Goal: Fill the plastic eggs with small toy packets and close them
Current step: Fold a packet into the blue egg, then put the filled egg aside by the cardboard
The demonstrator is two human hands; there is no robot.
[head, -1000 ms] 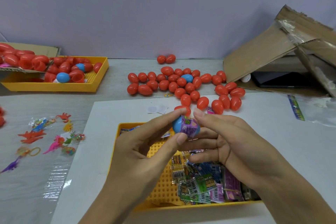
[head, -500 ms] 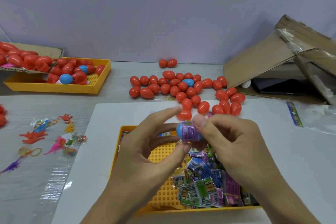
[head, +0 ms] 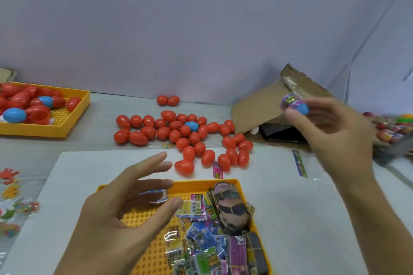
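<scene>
- The white sheet covers the near part of the pale table, and the near yellow tray sits on it.
- A tilted cardboard box stands at the far right, with a dark flat object under its flap.
- The near yellow tray has a perforated floor; its right half is heaped with small toy packets in printed foil, purple, blue, green and yellow, along with a banded bundle of packets.
- A second yellow tray at the far left holds open red egg halves and two eggs with blue parts.
- A loose cluster of closed red plastic eggs lies between the trays, with one blue egg among them and a pair of red eggs further back.
- The left hand hovers over the near tray, fingers spread and loosely extended, holding nothing.
- The right hand is raised to the right, in front of the box, its fingertips pinching the blue egg with purple wrap.
- That egg is blurred: one end shows blue plastic, the other is covered by a purple and green printed wrapper. Whether it is fully closed cannot be told.
- Small plastic dinosaur toys in clear wrap lie at the left edge.
- One pink packet lies on the sheet beside the nearest red eggs.
</scene>
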